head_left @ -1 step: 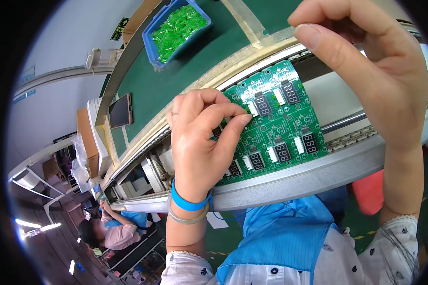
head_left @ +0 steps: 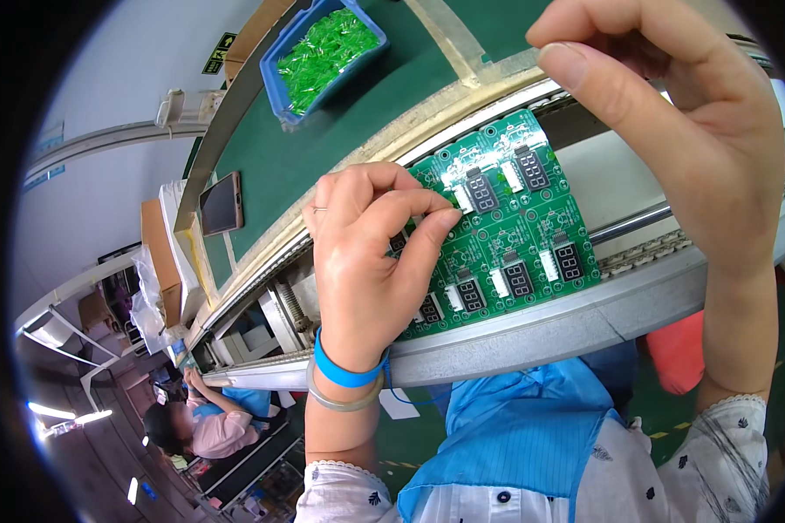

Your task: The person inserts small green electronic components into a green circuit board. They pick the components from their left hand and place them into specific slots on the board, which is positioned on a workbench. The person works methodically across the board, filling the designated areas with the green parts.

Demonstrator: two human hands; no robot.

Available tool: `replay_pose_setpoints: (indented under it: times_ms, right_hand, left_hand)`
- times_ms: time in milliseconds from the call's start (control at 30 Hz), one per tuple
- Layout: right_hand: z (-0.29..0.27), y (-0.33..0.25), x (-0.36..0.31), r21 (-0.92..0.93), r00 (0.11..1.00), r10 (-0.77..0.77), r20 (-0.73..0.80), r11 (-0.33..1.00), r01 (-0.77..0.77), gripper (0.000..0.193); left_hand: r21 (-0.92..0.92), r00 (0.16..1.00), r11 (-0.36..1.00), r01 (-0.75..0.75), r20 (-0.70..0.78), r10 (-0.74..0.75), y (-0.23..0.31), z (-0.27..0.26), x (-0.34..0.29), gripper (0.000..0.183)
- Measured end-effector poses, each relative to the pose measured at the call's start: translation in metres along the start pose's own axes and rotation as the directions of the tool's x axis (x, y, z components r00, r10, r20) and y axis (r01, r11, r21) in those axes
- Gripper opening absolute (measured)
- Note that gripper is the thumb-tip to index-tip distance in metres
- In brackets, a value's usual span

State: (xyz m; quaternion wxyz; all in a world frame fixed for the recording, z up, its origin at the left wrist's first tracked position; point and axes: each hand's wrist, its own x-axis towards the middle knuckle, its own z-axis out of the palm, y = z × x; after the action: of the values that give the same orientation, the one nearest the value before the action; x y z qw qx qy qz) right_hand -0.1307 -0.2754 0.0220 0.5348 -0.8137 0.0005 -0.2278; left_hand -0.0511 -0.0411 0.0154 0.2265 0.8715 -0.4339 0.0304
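Observation:
A green circuit board [head_left: 532, 222] lies tilted across the conveyor rails in front of me, carrying several black digit displays [head_left: 481, 193] and white connectors [head_left: 511, 177]. My left hand [head_left: 371, 240] is over the board's left part, with thumb and forefinger pinched beside a white connector. A bit of green shows by these fingertips; what they hold is too small to make out. Above the board's far right corner, my right hand [head_left: 672, 113] is raised, its thumb and forefinger nearly together and the other fingers curled. Anything in it is hidden.
A blue bin [head_left: 275, 83] of small green LEDs [head_left: 331, 52] stands on the green table [head_left: 358, 122] beyond the rail. A phone [head_left: 222, 205] lies farther left. The metal conveyor rail [head_left: 532, 336] runs in front of me. Another person [head_left: 214, 427] sits at the far left.

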Motion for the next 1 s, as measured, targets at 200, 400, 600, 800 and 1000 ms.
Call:
replay_pose_setpoints:
  times_ms: [200, 400, 600, 800, 1000]
  right_hand:
    - [0.0017, 0.0006, -0.0009, -0.011, 1.000, -0.008, 0.011, 1.000, 0.009, 0.015]
    - [0.0005, -0.0003, -0.0019, -0.025, 1.000, -0.024, 0.020, 0.999, 0.024, 0.014]
    - [0.0017, -0.0001, -0.0024, -0.045, 0.999, -0.042, 0.032, 0.998, 0.044, 0.013]
    - [0.0012, 0.0007, -0.0025, -0.062, 0.998, -0.053, 0.040, 0.997, 0.056, 0.012]
    - [0.0015, -0.0004, -0.0020, -0.068, 0.997, -0.063, 0.049, 0.995, 0.066, 0.012]
  left_hand:
    - [0.071, 0.999, 0.997, -0.037, -0.022, 0.038, 0.0004, 0.0033, 0.0000, 0.012]
    - [0.135, 0.997, 0.988, -0.073, -0.028, 0.077, 0.0041, 0.0040, 0.0029, 0.012]
    - [0.142, 0.996, 0.986, -0.082, -0.029, 0.087, 0.0043, 0.0043, 0.0019, 0.011]
    - [0.145, 0.995, 0.986, -0.085, -0.032, 0.090, 0.0040, 0.0056, 0.0021, 0.010]
    - [0.103, 0.995, 0.991, -0.083, -0.050, 0.088, 0.0018, 0.0080, 0.0012, 0.014]
